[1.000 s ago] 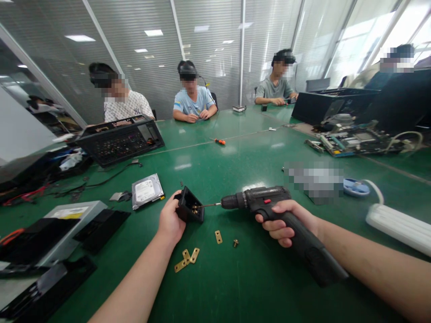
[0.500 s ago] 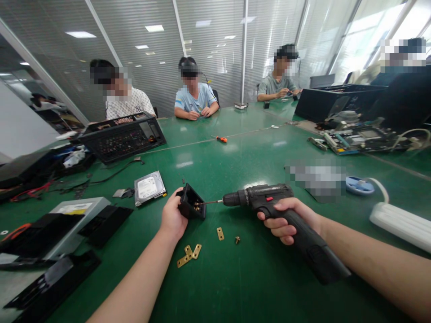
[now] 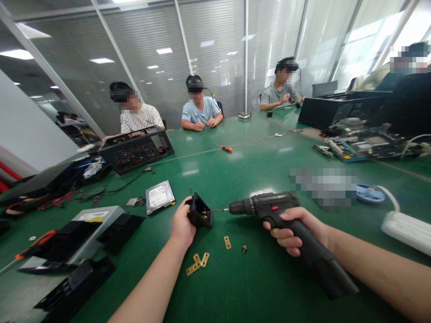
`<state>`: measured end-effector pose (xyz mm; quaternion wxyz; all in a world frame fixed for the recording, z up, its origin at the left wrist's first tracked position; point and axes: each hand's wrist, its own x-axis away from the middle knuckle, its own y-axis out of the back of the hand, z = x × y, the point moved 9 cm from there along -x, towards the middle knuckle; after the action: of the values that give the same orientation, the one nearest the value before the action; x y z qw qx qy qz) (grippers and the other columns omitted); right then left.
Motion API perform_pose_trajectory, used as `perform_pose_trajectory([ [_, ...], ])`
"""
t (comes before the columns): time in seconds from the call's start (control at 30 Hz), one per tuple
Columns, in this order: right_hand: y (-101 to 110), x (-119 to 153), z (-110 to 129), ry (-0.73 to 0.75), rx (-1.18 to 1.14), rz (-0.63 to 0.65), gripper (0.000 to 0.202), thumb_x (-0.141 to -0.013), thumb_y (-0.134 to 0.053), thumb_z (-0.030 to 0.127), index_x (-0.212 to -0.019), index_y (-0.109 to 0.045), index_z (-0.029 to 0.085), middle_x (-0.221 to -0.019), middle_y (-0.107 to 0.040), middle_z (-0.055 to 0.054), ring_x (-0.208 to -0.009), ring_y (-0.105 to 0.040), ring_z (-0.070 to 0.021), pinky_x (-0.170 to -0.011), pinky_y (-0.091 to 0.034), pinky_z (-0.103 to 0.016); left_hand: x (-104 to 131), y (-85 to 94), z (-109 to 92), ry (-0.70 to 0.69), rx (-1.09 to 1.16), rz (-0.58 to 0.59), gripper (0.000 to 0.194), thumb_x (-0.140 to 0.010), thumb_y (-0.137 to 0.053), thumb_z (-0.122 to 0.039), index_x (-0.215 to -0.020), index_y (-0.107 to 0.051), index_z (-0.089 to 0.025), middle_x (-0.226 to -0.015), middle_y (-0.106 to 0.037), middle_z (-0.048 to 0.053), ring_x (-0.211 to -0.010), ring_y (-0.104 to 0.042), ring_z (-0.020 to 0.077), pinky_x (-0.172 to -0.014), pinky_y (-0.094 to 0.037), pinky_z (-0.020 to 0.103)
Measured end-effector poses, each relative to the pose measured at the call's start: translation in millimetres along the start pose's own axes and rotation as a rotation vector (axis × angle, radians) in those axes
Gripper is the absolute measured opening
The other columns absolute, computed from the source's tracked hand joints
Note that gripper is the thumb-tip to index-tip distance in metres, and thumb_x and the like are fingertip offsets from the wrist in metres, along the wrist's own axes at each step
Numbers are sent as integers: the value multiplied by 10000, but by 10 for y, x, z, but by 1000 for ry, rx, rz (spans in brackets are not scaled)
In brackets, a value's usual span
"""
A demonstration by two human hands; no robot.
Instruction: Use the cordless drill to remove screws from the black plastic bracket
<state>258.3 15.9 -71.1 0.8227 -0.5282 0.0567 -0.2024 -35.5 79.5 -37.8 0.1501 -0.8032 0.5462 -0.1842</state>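
Note:
My left hand point(image 3: 183, 223) is wrapped round a small black box-shaped part point(image 3: 199, 211), its open side facing right, with brass-coloured pieces inside. In my right hand point(image 3: 296, 229) is a black cordless drill point(image 3: 274, 206), gripped by its handle. The long thin bit point(image 3: 218, 210) points left, and its tip reaches into the black part; the exact contact point is too small to tell. On the green table below lie a single brass plate point(image 3: 227, 242), a small screw point(image 3: 244, 249) and several more brass plates point(image 3: 198, 262) in a cluster.
A hard drive point(image 3: 160, 197), a silver drive case point(image 3: 96, 224) and black panels lie at left. Beyond stands a black computer case point(image 3: 136, 150). An orange screwdriver point(image 3: 226, 148) lies mid-table. Circuit boards point(image 3: 363, 141) and a white power strip point(image 3: 407, 231) are at right. Several people sit opposite.
The camera view has shifted, so everything appears slightly lower and further right. Both hands keep their holds, and the bit still points into the black part.

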Motion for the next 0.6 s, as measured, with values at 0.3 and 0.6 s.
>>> perform_pose_trajectory([
  [0.3, -182, 42, 81, 125, 391, -136, 411, -812, -782, 370, -1112, -723, 95, -668, -632, 18, -509, -623, -133, -557, -597, -290, 24, -10, -5, 9, -17, -2, 292, -603, -734, -278, -875, -673, -191, -698, -651, -23, -636, -624, 176, -596, -541, 277],
  [0.6, -514, 201, -2, 77, 804, -411, 576, -751, -892, 443, -1177, -657, 137, -670, -681, 14, -561, -687, -170, -581, -559, -284, -9, 50, 32, 77, 4, -72, 364, -666, -839, -433, -895, -686, -195, -759, -711, -8, -682, -664, 183, -651, -549, 291],
])
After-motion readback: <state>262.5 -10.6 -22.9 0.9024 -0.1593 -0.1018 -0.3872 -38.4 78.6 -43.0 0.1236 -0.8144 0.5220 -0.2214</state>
